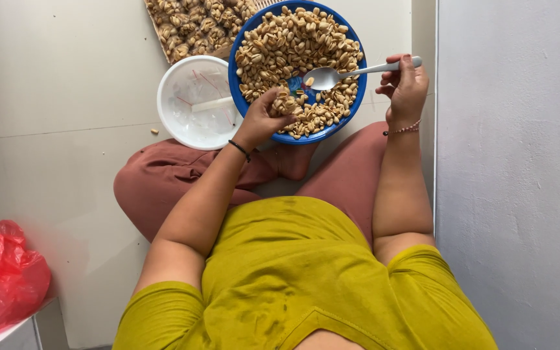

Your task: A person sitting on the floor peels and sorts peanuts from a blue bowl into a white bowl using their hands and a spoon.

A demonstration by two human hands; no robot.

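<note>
While you sat cross-legged on the pale floor [66, 97], everything lay ahead of your knees, along the far edge of the frame.

Left to right: one red plastic bag [4, 275] sat at the near left corner, well apart from the work. One white plastic bowl [196, 100] stood on the floor, touching the left rim of the blue bowl [233, 71]; it looked empty but for a pale strip. One woven tray [192, 26] of unshelled nuts lay beyond both, partly cut off at the top.

Your left hand [260, 120] was over the near-left part of the blue bowl, fingers curled together and pinching a small clump of peanuts [286, 104]. The rest of the peanuts [293, 39] lay just beyond and to the right of that hand, heaped thickest toward the far rim; too many to count.

Your right hand [404, 84] hung off the bowl's right rim, fingers closed around the handle of one metal spoon [332, 76]. The spoon's long axis ran left-right, bowl end pointing left into the bare blue patch at the middle, one or two kernels on it. Your left hand was the nearer to the heap.
</note>
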